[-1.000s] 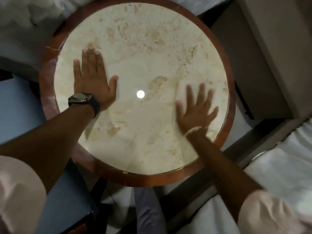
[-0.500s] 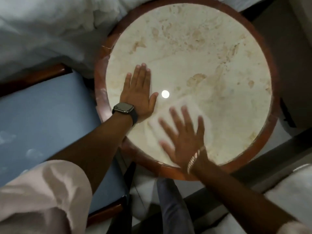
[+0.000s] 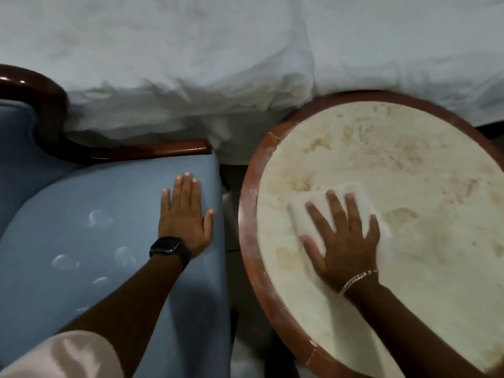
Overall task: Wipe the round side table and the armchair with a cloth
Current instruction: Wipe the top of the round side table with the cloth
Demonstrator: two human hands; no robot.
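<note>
Marble table [image 3: 409,165], seemingly beside bedding [image 3: 191,64]

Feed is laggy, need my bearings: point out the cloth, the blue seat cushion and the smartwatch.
cloth [image 3: 302,211]: head view, bare folded corner left of the fingers.
blue seat cushion [image 3: 109,246]: head view, middle of the seat surface.
smartwatch [image 3: 165,246]: head view, its dark screen on the left wrist.

A mottled cream stone top is framed by the bench [image 3: 246,219] in glossy reddish wood, while the armchair [image 3: 90,214] is covered in matt blue cloth.
</note>
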